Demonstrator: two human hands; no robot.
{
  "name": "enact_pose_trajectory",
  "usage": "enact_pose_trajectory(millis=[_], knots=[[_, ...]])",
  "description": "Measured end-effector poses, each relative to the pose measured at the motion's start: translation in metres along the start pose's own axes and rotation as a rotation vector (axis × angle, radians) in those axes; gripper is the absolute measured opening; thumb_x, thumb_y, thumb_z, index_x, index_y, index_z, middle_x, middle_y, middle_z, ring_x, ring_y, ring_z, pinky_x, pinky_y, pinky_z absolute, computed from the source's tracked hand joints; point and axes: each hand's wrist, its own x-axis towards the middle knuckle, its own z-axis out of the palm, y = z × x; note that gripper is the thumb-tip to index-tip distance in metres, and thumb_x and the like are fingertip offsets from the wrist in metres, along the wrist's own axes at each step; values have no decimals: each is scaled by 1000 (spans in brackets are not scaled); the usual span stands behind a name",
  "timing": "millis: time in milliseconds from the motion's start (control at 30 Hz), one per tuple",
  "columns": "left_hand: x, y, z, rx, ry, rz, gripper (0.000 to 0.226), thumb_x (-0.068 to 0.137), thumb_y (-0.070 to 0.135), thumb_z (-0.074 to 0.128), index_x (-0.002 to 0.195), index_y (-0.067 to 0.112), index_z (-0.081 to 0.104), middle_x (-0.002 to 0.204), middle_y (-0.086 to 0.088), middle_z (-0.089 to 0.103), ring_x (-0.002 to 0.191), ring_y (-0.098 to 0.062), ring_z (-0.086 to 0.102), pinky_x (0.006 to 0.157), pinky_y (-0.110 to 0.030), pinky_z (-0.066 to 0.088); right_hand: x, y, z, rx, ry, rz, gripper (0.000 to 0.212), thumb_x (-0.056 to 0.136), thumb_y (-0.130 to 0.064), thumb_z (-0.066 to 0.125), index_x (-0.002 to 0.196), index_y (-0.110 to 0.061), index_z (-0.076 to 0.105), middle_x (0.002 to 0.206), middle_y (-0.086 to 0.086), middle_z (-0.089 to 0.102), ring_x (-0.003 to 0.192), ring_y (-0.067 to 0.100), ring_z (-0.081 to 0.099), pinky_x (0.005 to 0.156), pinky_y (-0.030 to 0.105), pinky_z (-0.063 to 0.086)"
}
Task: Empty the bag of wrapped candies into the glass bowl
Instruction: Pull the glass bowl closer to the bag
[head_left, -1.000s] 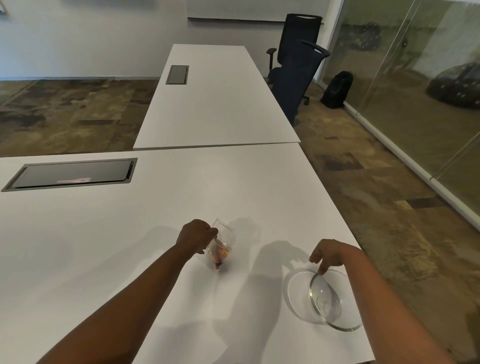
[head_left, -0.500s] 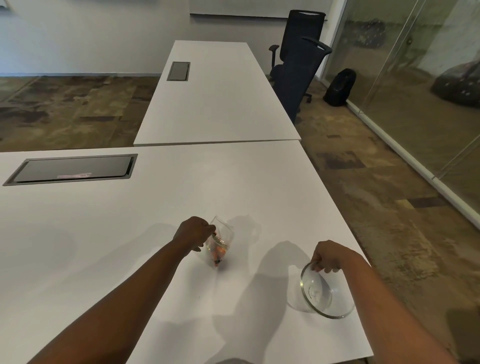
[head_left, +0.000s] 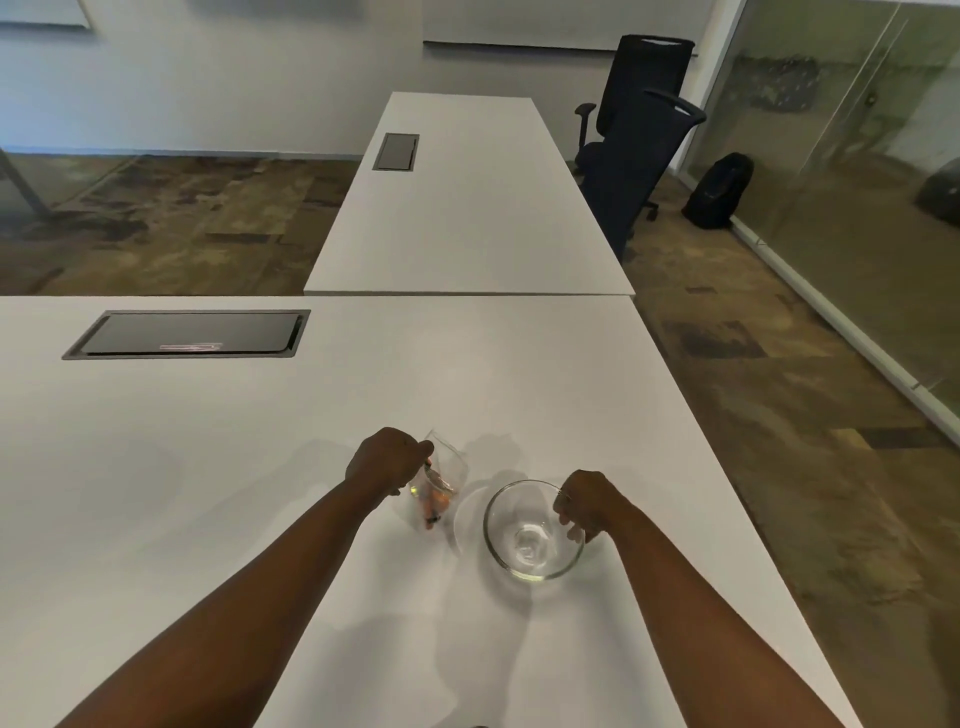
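A clear plastic bag (head_left: 441, 483) with orange wrapped candies at its bottom stands on the white table (head_left: 208, 441). My left hand (head_left: 387, 460) grips the bag's top edge from the left. Just to the right sits an empty glass bowl (head_left: 532, 530), upright on the table. My right hand (head_left: 589, 504) holds the bowl's right rim, fingers curled over it. Bag and bowl are a small gap apart.
A dark cable hatch (head_left: 189, 335) is set in the table at the far left. A second white table (head_left: 467, 197) stands beyond. Black office chairs (head_left: 631, 140) and a black backpack (head_left: 719, 189) stand by the glass wall on the right. The table's right edge is close to the bowl.
My right hand has slid the bowl leftward from near the table's right edge to just beside the bag. My left hand has stayed on the bag.
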Motion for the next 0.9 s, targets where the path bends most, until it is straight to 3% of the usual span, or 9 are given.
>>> enact_pose_trajectory(millis=[133, 300, 433, 500, 567, 667, 733, 800, 900], knots=[[1, 3, -6, 21, 14, 9, 35, 79, 24, 53, 44, 19, 52, 52, 1, 51, 55, -22, 52, 73, -34, 53, 6, -7, 12, -42, 13, -40, 12, 84, 2, 51, 78, -4, 60, 83, 19, 64, 54, 27, 58, 52, 29, 50], [4, 9, -7, -29, 48, 45, 40, 79, 21, 54, 41, 17, 43, 51, -3, 45, 64, -26, 46, 69, -35, 50, 11, -9, 20, -5, 27, -26, 12, 83, 3, 51, 81, 0, 63, 83, 21, 64, 57, 28, 59, 60, 34, 53], [7, 17, -8, -136, 32, 58, 33, 79, 19, 54, 47, 14, 48, 62, -8, 54, 69, -28, 57, 80, -44, 58, 13, -7, 22, 7, 54, -23, 21, 84, -6, 54, 91, 8, 68, 80, 18, 66, 69, 35, 67, 69, 40, 58], [7, 22, -7, -195, 6, 80, 24, 80, 17, 55, 57, 10, 53, 72, -12, 56, 73, -26, 58, 67, -37, 60, 9, -10, 20, -37, 42, -14, 28, 88, -21, 59, 68, -2, 63, 69, 13, 62, 69, 31, 65, 66, 35, 54], [7, 30, -8, -247, -24, 108, 14, 80, 15, 55, 70, 6, 61, 78, -13, 54, 74, -24, 55, 44, -21, 56, 8, -13, 15, -183, 120, -65, 49, 91, -38, 55, 50, -13, 43, 63, 12, 56, 69, 25, 52, 65, 30, 43], [2, 43, -9, -375, -139, 141, 23, 83, 12, 51, 69, 3, 67, 87, -9, 66, 78, -24, 62, 40, -16, 51, 7, -18, 11, 101, 348, -245, 37, 90, -34, 57, 66, -8, 65, 80, 13, 66, 82, 25, 58, 82, 34, 48], [0, 51, -10, -425, -243, 202, 35, 85, 9, 46, 57, 15, 66, 94, -6, 71, 80, -23, 67, 49, -20, 54, 8, -25, 5, 617, 199, -273, 22, 88, -30, 61, 95, -10, 69, 96, 9, 66, 92, 22, 59, 90, 35, 48], [-3, 56, -10, -463, -351, 250, 43, 87, 7, 41, 57, 19, 68, 95, -6, 72, 77, -19, 71, 56, -24, 57, 8, -27, 0, 995, -182, -265, 27, 84, -31, 62, 104, -14, 64, 106, 10, 64, 96, 22, 60, 91, 35, 47], [-3, 59, -3, -556, -487, 268, 32, 91, 6, 36, 86, 0, 67, 87, 3, 76, 72, -12, 74, 57, -24, 59, 7, -24, -2, 1162, -512, -299, 57, 52, -40, 86, 100, -14, 68, 98, 11, 70, 90, 26, 66, 88, 41, 51]])
